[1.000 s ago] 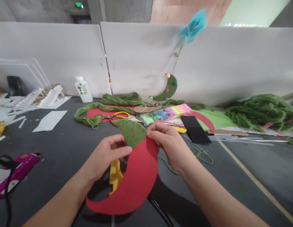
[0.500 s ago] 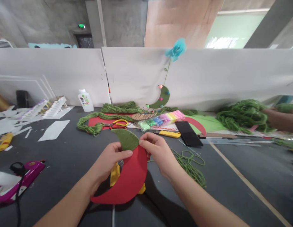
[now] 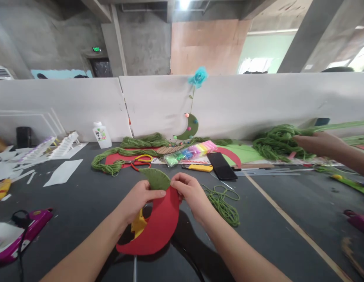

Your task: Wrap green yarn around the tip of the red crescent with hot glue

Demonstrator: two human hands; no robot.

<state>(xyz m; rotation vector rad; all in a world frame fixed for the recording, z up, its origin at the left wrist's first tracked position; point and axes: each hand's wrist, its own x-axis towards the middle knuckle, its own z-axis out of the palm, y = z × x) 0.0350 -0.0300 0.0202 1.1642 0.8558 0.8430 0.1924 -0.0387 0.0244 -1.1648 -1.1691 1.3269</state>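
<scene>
A red crescent cut-out, its upper tip wrapped in green yarn, is held up over the dark table. My left hand grips its inner edge, thumb lying just below the wrapped part. On the outer edge, my right hand pinches where green meets red; whether yarn is between its fingertips I cannot tell. A yellow tool lies behind the crescent, mostly hidden. Right of my right hand is a loose tangle of green yarn.
Red-and-yellow scissors, a yellow cutter and a black phone lie beyond my hands. A white bottle stands back left. Another person's hand touches a green yarn heap. A magenta glue gun sits left.
The camera view has tilted up and turned slightly right. Both hands keep their hold on the crescent, and the other person's arm now reaches further into view.
</scene>
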